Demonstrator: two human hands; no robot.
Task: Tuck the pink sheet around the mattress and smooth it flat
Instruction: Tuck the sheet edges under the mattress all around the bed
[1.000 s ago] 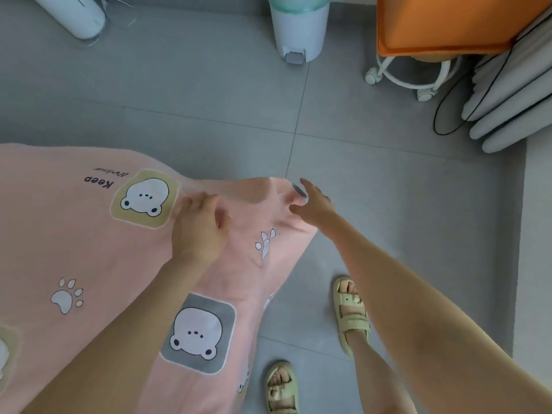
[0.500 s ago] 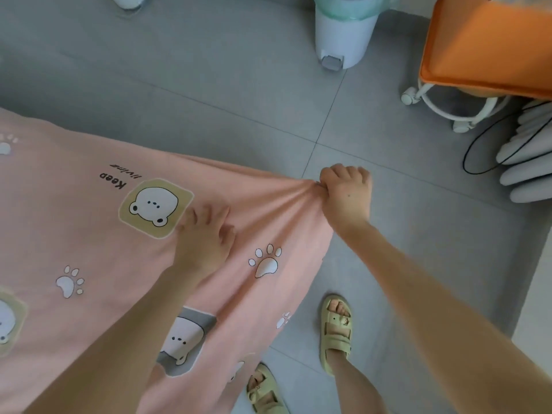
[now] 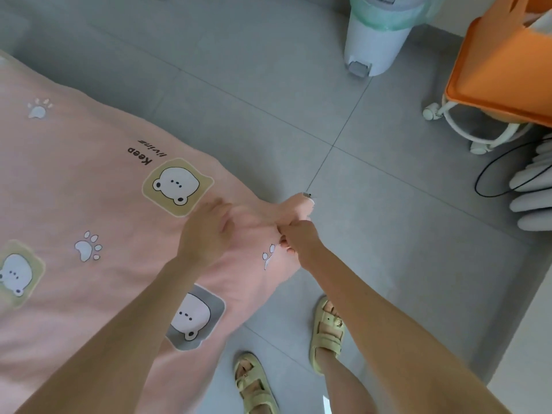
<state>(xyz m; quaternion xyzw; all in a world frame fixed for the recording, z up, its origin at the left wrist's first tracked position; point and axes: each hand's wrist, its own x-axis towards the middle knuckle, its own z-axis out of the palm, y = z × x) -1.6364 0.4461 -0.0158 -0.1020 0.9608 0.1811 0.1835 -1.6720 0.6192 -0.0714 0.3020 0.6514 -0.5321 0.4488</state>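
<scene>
A: Pink sheet [image 3: 89, 204]: spread over the mattress, filling the left of the view, corner bunched toward the grey floor [image 3: 268, 85].
B: Left hand [image 3: 206, 231]: resting palm-down on the cloth near the corner, fingers loosely apart, beside the yellow bear print [image 3: 176, 186].
A: Right hand [image 3: 298, 237]: curled tight, pinching the gathered corner fabric, just beside the left.
B: Below: two pale sandals [image 3: 327, 333] on tile. Top right: white pedal bin [image 3: 376, 34], orange cart [image 3: 501, 70] on casters.
</scene>
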